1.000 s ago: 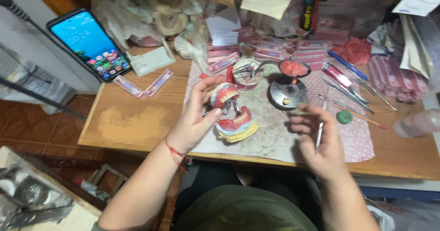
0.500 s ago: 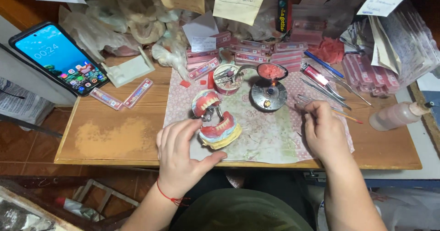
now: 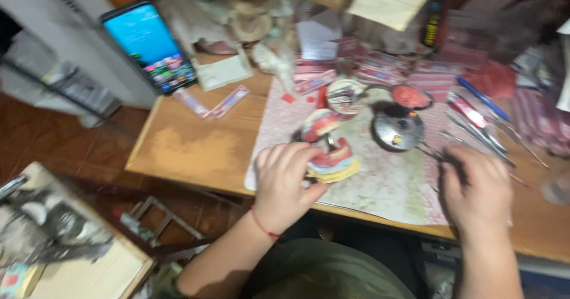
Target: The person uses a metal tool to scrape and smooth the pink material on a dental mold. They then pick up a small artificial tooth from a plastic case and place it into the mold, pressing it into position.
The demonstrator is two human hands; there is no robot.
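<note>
My left hand (image 3: pixel 285 180) grips a dental model (image 3: pixel 331 153) with pink wax gums on a yellowish base. The model rests on a patterned mat (image 3: pixel 386 186) on the wooden table (image 3: pixel 190 150). My right hand (image 3: pixel 478 189) lies knuckles-up on the right of the mat, fingers curled. A thin metal instrument (image 3: pixel 432 152) pokes out to the left from under those fingers. The picture is blurred, so the grip itself is hard to make out. A round metal dish (image 3: pixel 398 130) stands between the two hands, a little farther back.
A red wax dish (image 3: pixel 411 96) and a small round container (image 3: pixel 346 94) stand behind the model. Several metal tools (image 3: pixel 484 130) and a blue pen (image 3: pixel 482 97) lie at right. A lit phone (image 3: pixel 151 47) leans at back left. Pink packets (image 3: pixel 368 67) crowd the back. A wooden box (image 3: pixel 65 245) stands low left.
The view has swung right and closer. My right hand has dropped lower onto the mat. My left hand stays on the dental model.
</note>
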